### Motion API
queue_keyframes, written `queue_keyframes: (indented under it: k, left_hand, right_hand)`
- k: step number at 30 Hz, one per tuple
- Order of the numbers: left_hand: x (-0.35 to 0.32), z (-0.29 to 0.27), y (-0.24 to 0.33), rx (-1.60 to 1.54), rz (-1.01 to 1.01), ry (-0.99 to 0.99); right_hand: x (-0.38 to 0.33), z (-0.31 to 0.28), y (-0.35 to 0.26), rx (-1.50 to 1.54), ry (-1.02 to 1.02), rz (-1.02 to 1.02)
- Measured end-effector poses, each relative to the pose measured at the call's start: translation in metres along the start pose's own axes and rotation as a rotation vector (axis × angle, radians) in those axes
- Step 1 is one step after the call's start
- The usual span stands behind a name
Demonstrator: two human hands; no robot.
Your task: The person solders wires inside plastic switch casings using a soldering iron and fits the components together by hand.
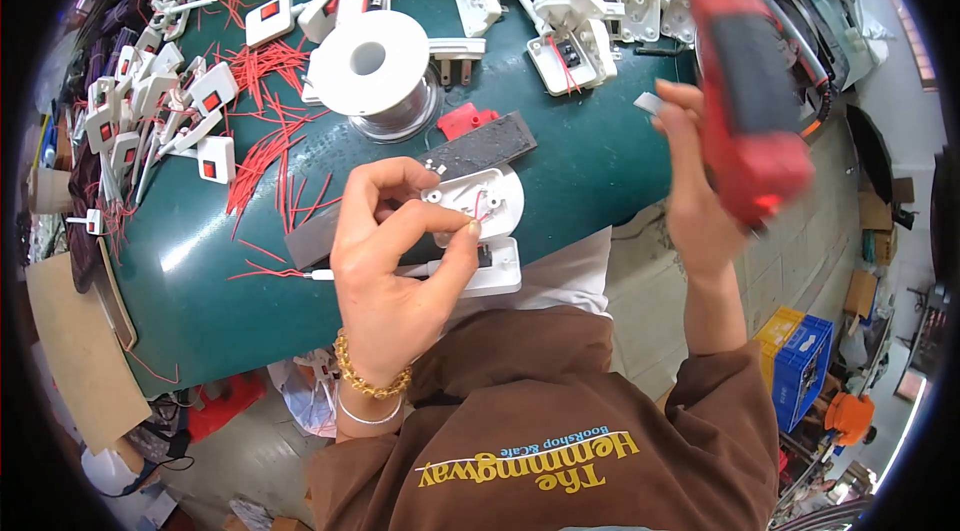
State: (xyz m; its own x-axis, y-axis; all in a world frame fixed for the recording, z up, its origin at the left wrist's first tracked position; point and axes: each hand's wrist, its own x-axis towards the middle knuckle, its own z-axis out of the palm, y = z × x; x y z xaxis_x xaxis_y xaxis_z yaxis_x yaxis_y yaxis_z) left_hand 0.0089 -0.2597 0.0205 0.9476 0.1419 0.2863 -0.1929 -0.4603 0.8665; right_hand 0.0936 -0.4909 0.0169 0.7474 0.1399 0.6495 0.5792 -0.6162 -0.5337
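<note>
My left hand [400,251] is closed, thumb and forefinger pinching a thin red wire [478,208] inside an open white plastic housing [508,199]. Below that housing lies a second white shell half [500,276], joined by a white cable [410,271] with red wire ends. My right hand [695,191] is raised at the right, closed round a red-and-black power tool [745,81] with a small red light; motion blurs it, so its exact kind is unclear. A small whitish piece [648,103] shows beside the right fingertips; whether they touch it, I cannot tell.
A wire spool [385,61] stands behind the housing, next to a dark grey bar [490,146] and a red plastic piece [466,119]. Loose red wires [265,151] and white switch units [212,91] crowd the left. White shells [600,1] pile up at the back.
</note>
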Motion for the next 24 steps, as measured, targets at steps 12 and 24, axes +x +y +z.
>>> queue_keyframes:
  k: [12,24]
  left_hand:
    - [-0.005,0.007,-0.013,-0.095,0.080,0.117]
    - [-0.012,-0.017,-0.013,-0.014,0.216,-0.184]
  right_hand:
    - [0.005,0.036,0.008,-0.042,0.174,0.090]
    - [-0.028,0.016,0.005,-0.046,0.048,-0.095]
